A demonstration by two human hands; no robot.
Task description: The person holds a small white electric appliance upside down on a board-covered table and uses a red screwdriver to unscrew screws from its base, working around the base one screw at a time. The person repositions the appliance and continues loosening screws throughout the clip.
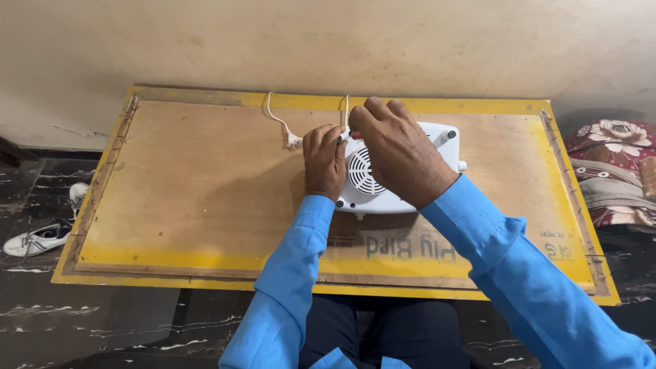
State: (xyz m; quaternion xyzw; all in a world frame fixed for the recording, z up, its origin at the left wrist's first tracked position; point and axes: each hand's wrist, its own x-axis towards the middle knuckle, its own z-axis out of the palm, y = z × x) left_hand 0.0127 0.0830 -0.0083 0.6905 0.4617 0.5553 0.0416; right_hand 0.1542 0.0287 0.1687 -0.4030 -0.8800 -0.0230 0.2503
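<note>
Both hands on the white fan heater, mid-tabletop.

Heater (400, 174) lay flat, round grille up, on the plywood tabletop (205, 184), so its back stayed reachable. My left hand (324, 160) pinched narrow at something small by the grille's left edge; what it was, I couldn't tell. My right hand (400, 154) spread over the casing, steadying it. White cord and plug (292, 140) trailed left of the heater.
</note>
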